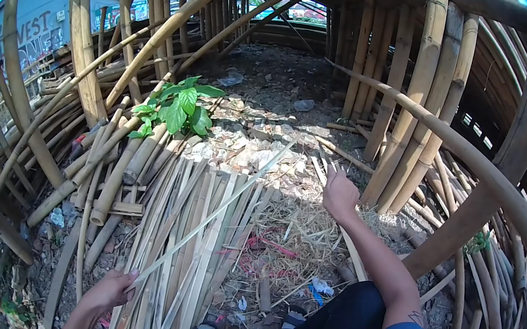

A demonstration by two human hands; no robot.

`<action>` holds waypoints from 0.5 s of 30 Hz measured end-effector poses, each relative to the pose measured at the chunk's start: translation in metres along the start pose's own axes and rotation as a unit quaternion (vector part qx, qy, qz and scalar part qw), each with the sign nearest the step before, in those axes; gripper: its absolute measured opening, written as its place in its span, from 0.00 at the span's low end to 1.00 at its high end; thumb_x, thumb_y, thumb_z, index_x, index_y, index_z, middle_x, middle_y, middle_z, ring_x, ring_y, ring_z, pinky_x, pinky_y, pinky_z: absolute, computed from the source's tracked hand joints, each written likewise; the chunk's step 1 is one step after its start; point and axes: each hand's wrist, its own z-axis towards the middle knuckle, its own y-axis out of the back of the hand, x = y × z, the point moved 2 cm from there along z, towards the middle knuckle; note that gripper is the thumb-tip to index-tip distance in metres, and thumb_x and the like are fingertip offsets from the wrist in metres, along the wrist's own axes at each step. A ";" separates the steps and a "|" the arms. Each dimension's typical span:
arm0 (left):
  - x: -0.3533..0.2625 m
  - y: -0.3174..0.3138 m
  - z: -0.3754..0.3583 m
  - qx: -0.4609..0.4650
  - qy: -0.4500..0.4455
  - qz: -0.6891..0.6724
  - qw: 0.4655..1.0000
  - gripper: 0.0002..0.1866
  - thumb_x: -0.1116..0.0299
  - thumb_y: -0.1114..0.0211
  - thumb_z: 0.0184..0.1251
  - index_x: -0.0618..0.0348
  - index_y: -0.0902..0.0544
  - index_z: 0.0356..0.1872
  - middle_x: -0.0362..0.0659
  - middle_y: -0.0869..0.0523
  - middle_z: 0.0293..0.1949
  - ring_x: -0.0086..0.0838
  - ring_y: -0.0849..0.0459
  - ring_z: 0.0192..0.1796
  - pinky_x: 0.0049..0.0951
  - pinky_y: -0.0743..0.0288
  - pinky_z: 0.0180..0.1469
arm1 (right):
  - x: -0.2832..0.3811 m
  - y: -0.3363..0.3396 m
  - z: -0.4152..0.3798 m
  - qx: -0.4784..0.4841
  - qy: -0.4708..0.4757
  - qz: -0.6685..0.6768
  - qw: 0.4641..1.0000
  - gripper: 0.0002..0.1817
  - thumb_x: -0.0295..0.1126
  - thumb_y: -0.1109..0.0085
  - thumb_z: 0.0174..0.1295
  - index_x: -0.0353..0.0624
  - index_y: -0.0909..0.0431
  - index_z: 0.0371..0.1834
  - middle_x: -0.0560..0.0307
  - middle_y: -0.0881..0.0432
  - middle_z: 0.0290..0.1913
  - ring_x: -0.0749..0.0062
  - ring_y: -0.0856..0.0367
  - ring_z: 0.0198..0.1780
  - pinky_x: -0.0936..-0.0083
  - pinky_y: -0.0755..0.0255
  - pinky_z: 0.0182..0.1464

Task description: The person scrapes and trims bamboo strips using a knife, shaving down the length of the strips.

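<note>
My left hand (110, 290), at the lower left, is closed on one end of a long, thin bamboo strip (209, 214). The strip slants up and away to the right, passing over a pile of split bamboo strips (185, 221) laid lengthwise on the ground. My right hand (341, 196) is stretched forward, its fingers closed around pale bamboo strips (318, 170) whose ends stick out past the fingers. Below that hand, another length of pale strip (353, 252) runs down along my forearm toward my knee.
Bamboo posts (414, 105) stand at the right, with a long pole (450, 127) crossing in front. Stacked bamboo poles (115, 174) and a leafy green plant (180, 109) are at the left. Dry shavings (298, 230) and a crumpled plastic scrap (322, 286) lie near my feet.
</note>
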 end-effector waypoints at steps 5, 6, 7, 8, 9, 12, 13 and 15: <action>-0.003 -0.003 0.010 0.058 0.006 0.016 0.998 0.30 0.46 0.45 0.79 0.58 0.24 0.19 0.33 0.35 0.11 0.19 0.41 0.11 0.22 0.52 0.15 | 0.044 0.029 -0.048 0.057 0.136 0.178 0.973 0.29 0.53 0.63 0.79 0.37 0.22 0.38 0.39 0.20 0.21 0.41 0.20 0.23 0.49 0.30 0.28; -0.006 -0.007 0.010 0.065 0.006 0.015 0.998 0.30 0.46 0.45 0.79 0.58 0.24 0.19 0.32 0.35 0.11 0.18 0.41 0.11 0.22 0.52 0.15 | 0.053 0.032 -0.057 0.088 0.161 0.208 0.961 0.29 0.54 0.62 0.79 0.37 0.23 0.39 0.40 0.21 0.20 0.42 0.20 0.22 0.50 0.31 0.27; -0.009 -0.012 0.009 0.073 0.005 0.015 0.997 0.30 0.46 0.46 0.79 0.59 0.24 0.20 0.32 0.35 0.11 0.18 0.41 0.11 0.22 0.52 0.16 | 0.061 0.035 -0.068 0.098 0.202 0.207 0.952 0.29 0.54 0.58 0.77 0.38 0.22 0.36 0.42 0.21 0.20 0.43 0.21 0.22 0.51 0.31 0.26; -0.013 -0.018 0.006 0.073 0.004 0.019 0.997 0.30 0.46 0.46 0.79 0.59 0.24 0.20 0.32 0.35 0.11 0.18 0.41 0.11 0.22 0.52 0.16 | 0.069 0.035 -0.077 0.107 0.243 0.206 0.942 0.28 0.55 0.53 0.76 0.38 0.22 0.34 0.43 0.22 0.19 0.44 0.21 0.21 0.52 0.32 0.26; -0.017 -0.024 0.003 0.060 -0.009 0.025 0.998 0.31 0.46 0.46 0.80 0.59 0.24 0.19 0.32 0.36 0.11 0.18 0.41 0.12 0.23 0.53 0.16 | 0.073 0.032 -0.082 0.105 0.240 0.207 0.943 0.28 0.55 0.53 0.76 0.38 0.22 0.34 0.43 0.22 0.19 0.44 0.21 0.21 0.52 0.32 0.26; -0.020 -0.030 0.005 0.051 -0.042 0.032 0.997 0.32 0.45 0.47 0.80 0.59 0.23 0.19 0.32 0.36 0.12 0.19 0.43 0.12 0.23 0.53 0.17 | 0.080 0.020 -0.083 0.090 0.125 0.479 0.864 0.34 0.62 0.43 0.70 0.36 0.20 0.27 0.59 0.29 0.14 0.72 0.29 0.18 0.65 0.37 0.22; -0.019 -0.032 0.008 0.058 -0.059 0.033 0.996 0.32 0.44 0.48 0.80 0.60 0.23 0.19 0.32 0.36 0.12 0.19 0.43 0.13 0.23 0.53 0.18 | 0.080 0.017 -0.078 0.087 0.124 0.480 0.864 0.34 0.62 0.43 0.70 0.36 0.20 0.27 0.59 0.29 0.14 0.72 0.29 0.18 0.65 0.37 0.22; -0.017 -0.033 0.013 0.046 -0.086 0.045 0.994 0.33 0.44 0.48 0.80 0.60 0.23 0.18 0.32 0.36 0.12 0.19 0.43 0.13 0.24 0.52 0.19 | 0.076 0.009 -0.066 0.129 -0.100 0.601 0.782 0.37 0.67 0.46 0.68 0.35 0.17 0.33 0.68 0.34 0.16 0.84 0.35 0.20 0.73 0.41 0.21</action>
